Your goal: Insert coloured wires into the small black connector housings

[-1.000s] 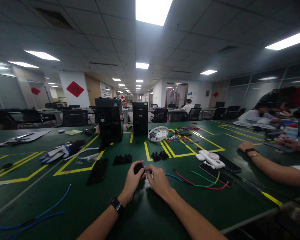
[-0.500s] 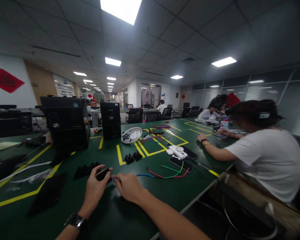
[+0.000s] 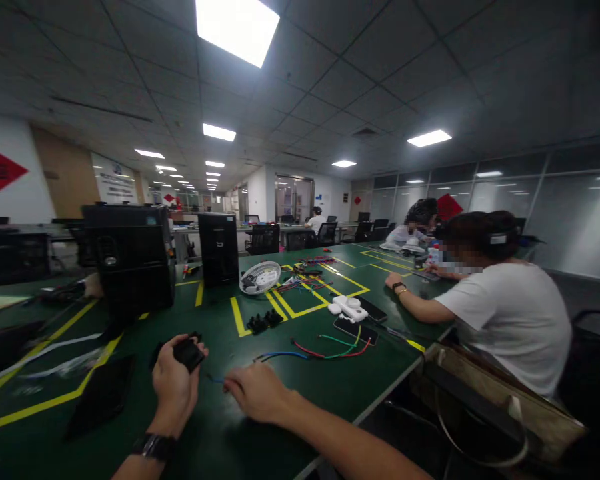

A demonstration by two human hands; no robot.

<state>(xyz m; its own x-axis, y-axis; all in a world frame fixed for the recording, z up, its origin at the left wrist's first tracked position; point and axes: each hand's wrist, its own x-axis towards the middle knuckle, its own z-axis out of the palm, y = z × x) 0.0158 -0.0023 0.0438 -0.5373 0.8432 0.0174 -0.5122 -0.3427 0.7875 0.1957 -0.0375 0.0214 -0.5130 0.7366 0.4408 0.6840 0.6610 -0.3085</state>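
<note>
My left hand (image 3: 174,383) is closed around a small black block (image 3: 189,353), turned so one end shows above the fingers. To its right, my right hand (image 3: 257,392) pinches a thin blue wire (image 3: 215,380), whose tip points left toward the block without touching it. A second stretch of blue wire (image 3: 285,353) lies on the table just beyond my right hand; whether the two are one piece I cannot tell. Red wire (image 3: 310,352) and green wire (image 3: 343,353) curve beside it. A black knobbed part (image 3: 265,322) sits farther forward.
Two black cabinets (image 3: 130,260) (image 3: 219,250) stand at the back left, near a white basket (image 3: 260,277). White devices (image 3: 349,308) and a phone (image 3: 356,330) lie on the green table (image 3: 360,387). A co-worker (image 3: 505,313) sits at the right beside a bag (image 3: 500,407).
My hands have drawn apart. The left has tilted the black block and moved slightly left; the right has pulled the blue wire's tip away from it. The view has shifted a little.
</note>
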